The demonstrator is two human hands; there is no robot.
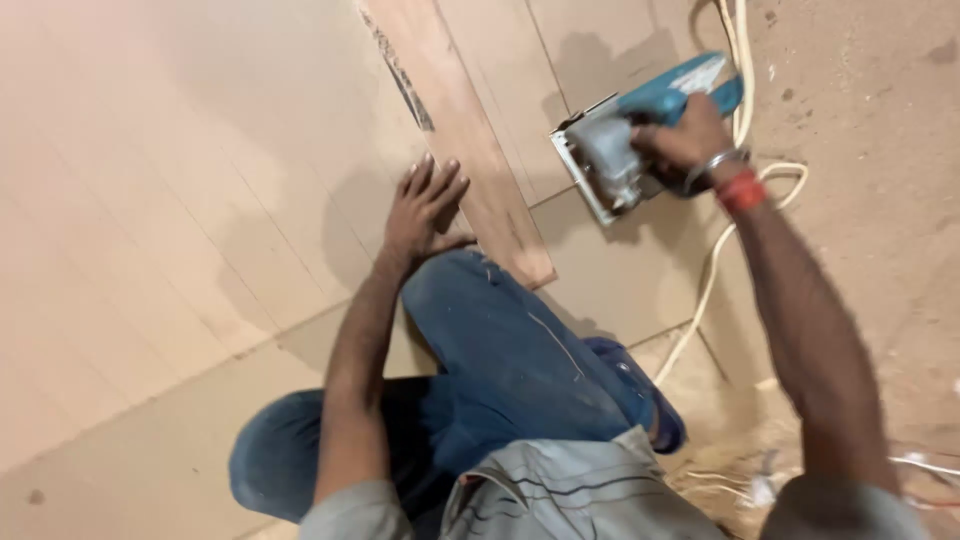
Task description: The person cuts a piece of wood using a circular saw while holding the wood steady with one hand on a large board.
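Note:
My right hand (686,138) grips the teal handle of an electric circular saw (628,140) that rests with its metal base on the flat boards at the upper middle. My left hand (420,208) lies flat, fingers spread, on the large beige board (160,180), pressing against the left edge of a long wooden plank (462,125). That plank runs diagonally from the top down to my bent knee in blue jeans (500,340). A red band and a metal bangle sit on my right wrist.
A white power cable (712,262) loops from the saw down along the dusty floor on the right. Sawdust and scraps lie at the lower right (740,470). Seams between several flat sheets cross the floor.

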